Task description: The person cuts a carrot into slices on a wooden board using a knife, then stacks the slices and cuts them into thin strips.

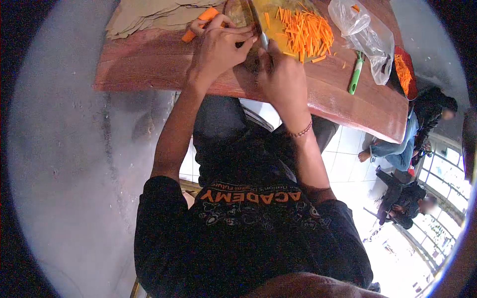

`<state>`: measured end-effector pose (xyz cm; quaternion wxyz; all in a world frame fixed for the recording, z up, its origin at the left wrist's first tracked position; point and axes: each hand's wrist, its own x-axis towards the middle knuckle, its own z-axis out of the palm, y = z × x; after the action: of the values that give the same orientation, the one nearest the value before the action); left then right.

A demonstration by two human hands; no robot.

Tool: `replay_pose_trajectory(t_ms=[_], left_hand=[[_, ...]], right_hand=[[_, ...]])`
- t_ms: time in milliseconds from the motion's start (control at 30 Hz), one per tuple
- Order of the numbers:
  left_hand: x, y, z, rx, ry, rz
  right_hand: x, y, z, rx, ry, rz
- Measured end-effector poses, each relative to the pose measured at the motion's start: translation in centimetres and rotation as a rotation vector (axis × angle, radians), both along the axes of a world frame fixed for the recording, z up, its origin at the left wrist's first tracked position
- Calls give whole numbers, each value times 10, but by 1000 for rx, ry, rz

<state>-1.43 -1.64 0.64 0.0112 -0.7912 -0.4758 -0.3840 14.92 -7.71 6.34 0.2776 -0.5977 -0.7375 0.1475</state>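
My right hand [283, 74] is closed round the handle of a knife [257, 20], whose blade points up toward the top edge. Close to the blade, my left hand [222, 45] has its fingers bent over the left part of a yellowish cutting board [275, 40]. A thick piece of carrot [202, 24] lies under and beside its fingers; whatever the fingertips press near the blade is too small to make out. To the right of the knife, a pile of thin carrot strips [308, 35] sits on the board.
The reddish wooden table [144, 62] bears brown paper [149, 17], a clear plastic bag [362, 32], a green-handled peeler [356, 74] and a container of shredded carrot [403, 74] at right. Two people [422, 121] sit on the floor beyond the table's right end.
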Motion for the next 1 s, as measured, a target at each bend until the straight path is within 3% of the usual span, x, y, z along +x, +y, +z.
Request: replay_pose_trajectory(t_ms=[233,633,1000], left_hand=[[4,-7,3,-22,84,110],[3,3,-16,-9,-109,39],[5,-15,5,-29,43,78]], right_hand=[[12,28,6,-43,98,-32],[15,-11,13,-127,180,-36],[15,-19,11,-151,221,-59]])
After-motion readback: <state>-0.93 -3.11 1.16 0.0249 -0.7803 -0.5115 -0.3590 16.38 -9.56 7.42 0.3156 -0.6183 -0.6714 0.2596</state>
